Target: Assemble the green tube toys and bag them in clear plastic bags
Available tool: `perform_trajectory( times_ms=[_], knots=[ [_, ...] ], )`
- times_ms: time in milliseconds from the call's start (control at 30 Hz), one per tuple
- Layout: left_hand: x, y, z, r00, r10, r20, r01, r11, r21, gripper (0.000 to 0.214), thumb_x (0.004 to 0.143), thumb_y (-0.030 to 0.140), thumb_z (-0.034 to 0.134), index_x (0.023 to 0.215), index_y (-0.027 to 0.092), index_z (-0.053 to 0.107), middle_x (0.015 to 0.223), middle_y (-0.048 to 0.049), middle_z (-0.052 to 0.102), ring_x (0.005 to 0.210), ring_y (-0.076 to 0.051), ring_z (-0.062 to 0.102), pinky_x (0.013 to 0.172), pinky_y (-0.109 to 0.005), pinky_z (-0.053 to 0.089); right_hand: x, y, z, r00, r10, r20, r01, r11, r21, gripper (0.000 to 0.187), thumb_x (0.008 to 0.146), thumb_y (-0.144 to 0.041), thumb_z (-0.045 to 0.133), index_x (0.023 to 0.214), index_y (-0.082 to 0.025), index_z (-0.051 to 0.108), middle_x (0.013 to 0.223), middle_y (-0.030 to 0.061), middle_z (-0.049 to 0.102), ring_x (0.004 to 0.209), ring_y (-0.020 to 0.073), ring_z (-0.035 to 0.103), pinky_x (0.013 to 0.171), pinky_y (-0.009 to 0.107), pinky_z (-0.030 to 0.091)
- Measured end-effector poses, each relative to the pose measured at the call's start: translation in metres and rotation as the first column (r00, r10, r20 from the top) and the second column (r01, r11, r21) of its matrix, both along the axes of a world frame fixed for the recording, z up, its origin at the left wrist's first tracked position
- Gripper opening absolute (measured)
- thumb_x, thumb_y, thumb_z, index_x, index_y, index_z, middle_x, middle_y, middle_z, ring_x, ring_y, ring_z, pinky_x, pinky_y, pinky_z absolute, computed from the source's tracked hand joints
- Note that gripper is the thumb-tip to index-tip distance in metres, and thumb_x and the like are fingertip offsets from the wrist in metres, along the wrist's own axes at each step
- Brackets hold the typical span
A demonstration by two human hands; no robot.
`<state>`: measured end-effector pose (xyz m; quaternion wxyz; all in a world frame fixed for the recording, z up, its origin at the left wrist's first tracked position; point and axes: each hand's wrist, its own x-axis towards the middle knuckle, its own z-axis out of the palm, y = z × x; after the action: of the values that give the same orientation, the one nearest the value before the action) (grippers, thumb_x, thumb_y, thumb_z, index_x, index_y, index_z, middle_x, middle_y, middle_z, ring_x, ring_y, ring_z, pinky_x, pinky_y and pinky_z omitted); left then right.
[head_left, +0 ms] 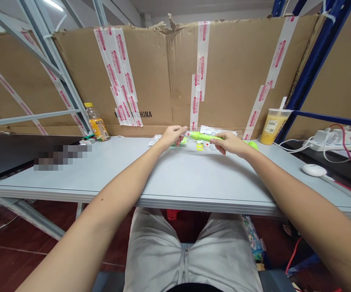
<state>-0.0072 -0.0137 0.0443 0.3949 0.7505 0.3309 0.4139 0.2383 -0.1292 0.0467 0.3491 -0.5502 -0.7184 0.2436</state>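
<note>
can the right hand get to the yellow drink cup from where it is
Probably yes: only a small green piece lies on the table between the right hand and the yellow drink cup, though the hand holds the green tube.

The person's left hand point(172, 136) and right hand point(230, 142) are bare, and so are both forearms along all of their visible length; a small dark mole point(102, 199) marks the left forearm point(117, 194). The legs are clad in pale grey-beige trousers point(221, 251) of thin, softly creased cloth, with a stitched fly seam point(184, 267) down the middle and a small zip pull point(185, 254) on it. At the waist, a narrow strip of black cloth point(193, 288) crosses the picture's lower edge.
</note>
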Motion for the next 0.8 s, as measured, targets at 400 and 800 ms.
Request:
perform_trajectory(
  times_ms=[400,800],
  knots=[
    [0.006,-0.002,0.011,0.790,-0.044,0.612,0.204,0.960,-0.194,0.039,0.070,0.038,0.080,0.088,0.021,0.049,0.085,-0.0032,0.069,0.084,-0.023,0.073,0.075,-0.037,0.060,0.043,0.027,0.004,0.897,-0.318,-0.307,0.372,0.918,0.137,0.032,0.092,-0.044,0.056,0.079,-0.015,0.063,0.069,0.0064,0.063,0.054,0.0145,0.058,0.052,0.028,0.051],
    [-0.006,0.017,0.008,0.662,0.173,0.730,0.105,0.942,-0.318,0.027,0.076,0.029,0.073,0.085,0.020,0.050,0.076,-0.0042,0.067,0.070,-0.020,0.071,0.066,-0.032,0.061,0.081,0.126,-0.012,0.634,-0.342,0.694,0.280,0.937,0.207,0.060,0.077,-0.036,0.070,0.129,-0.011,0.057,0.134,0.0180,0.059,0.121,0.0313,0.057,0.095,0.035,0.045]
  ],
)
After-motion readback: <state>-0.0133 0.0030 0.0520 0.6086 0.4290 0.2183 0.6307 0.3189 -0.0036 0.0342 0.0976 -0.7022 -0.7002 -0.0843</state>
